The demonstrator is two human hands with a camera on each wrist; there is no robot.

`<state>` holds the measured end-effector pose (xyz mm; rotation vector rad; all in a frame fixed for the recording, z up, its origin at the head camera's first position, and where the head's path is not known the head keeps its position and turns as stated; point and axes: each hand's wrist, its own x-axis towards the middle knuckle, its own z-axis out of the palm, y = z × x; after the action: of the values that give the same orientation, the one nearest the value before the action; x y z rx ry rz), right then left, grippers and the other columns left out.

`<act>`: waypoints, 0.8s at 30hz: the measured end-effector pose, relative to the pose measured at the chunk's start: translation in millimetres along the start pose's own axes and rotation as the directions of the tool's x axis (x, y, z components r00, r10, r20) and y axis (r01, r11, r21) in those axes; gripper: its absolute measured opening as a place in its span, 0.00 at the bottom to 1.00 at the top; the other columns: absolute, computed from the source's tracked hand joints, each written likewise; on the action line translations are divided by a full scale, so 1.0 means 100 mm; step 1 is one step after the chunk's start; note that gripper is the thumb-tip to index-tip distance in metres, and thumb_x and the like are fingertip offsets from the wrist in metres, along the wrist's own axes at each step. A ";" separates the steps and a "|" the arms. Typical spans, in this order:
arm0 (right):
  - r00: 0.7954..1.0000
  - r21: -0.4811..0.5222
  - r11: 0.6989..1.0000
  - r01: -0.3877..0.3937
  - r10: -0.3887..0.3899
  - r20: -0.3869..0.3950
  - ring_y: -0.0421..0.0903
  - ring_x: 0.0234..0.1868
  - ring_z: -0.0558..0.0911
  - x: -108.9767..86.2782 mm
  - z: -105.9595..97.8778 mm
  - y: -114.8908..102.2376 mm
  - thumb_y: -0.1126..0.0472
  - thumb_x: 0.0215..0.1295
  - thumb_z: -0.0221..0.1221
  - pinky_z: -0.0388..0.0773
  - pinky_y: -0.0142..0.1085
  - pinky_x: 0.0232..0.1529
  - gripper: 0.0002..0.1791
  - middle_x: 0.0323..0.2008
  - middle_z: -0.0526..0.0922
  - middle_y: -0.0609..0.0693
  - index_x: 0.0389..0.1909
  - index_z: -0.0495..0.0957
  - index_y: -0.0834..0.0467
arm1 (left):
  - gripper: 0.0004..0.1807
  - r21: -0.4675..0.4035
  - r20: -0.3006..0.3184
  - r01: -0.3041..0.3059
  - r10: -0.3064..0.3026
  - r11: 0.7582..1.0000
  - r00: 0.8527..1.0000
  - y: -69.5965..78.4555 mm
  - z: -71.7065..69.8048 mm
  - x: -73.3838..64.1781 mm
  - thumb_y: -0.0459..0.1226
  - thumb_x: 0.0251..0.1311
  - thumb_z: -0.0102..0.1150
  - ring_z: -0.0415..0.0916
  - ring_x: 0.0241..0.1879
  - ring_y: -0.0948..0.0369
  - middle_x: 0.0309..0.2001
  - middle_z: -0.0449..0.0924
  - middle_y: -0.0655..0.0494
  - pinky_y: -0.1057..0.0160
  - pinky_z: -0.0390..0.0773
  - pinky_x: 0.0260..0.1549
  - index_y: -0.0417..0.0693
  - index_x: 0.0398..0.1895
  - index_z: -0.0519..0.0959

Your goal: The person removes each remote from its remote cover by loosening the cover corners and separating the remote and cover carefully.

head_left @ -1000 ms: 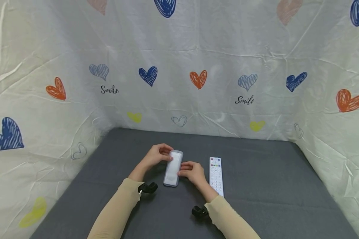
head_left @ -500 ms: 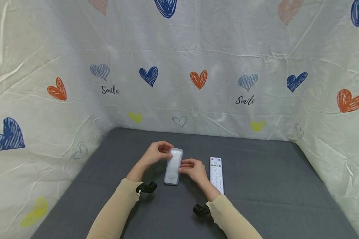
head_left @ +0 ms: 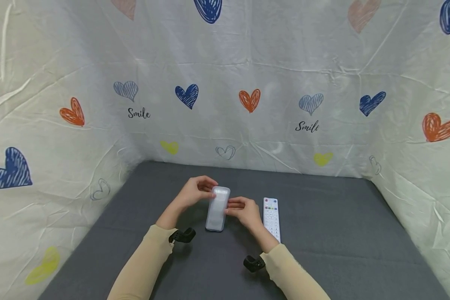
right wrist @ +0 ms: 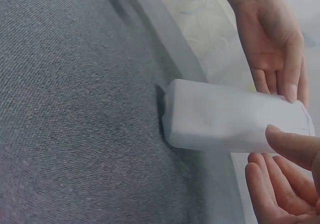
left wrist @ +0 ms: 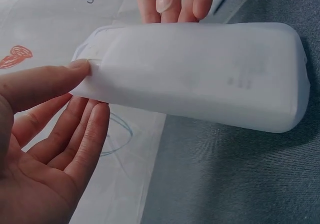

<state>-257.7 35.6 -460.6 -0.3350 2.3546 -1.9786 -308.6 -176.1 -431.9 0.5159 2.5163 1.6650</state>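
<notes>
A translucent white remote cover (head_left: 217,211) is held upright at a tilt between both hands over the grey table. My left hand (head_left: 193,193) pinches its upper end, thumb on the face and fingers behind, as the left wrist view of the cover (left wrist: 200,77) shows. On the opposite long edge, my right hand (head_left: 247,213) grips with the thumb on the face and fingers curled beneath. The lower end of the cover (right wrist: 215,114) is close to the cloth; whether it touches cannot be told. Faint dark marks show through its wall. A white remote control (head_left: 271,216) lies right of my right hand.
Dark grey cloth covers the table (head_left: 341,233). A white curtain (head_left: 273,54) printed with hearts surrounds its back and sides. My right forearm partly covers the lower end of the remote. Black cameras are strapped at both wrists.
Both hands have lifted the cover slightly and shifted it a little away from me, keeping their grip. The remote control has stayed in place.
</notes>
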 end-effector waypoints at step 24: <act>0.998 -0.065 0.998 0.017 -0.021 -0.066 0.49 0.43 0.85 0.18 -0.04 -0.14 0.62 0.54 0.68 0.81 0.38 0.43 0.18 0.43 0.85 0.55 0.47 0.81 0.59 | 0.19 0.025 0.068 -0.068 0.066 0.997 0.996 0.34 -0.10 -0.25 0.28 0.53 0.66 0.78 0.42 0.49 0.43 0.80 0.39 0.61 0.79 0.39 0.32 0.49 0.77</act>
<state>-273.6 34.2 -444.0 -0.3001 2.4695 -1.9547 -280.0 -180.5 -399.8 0.6542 2.5038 1.6082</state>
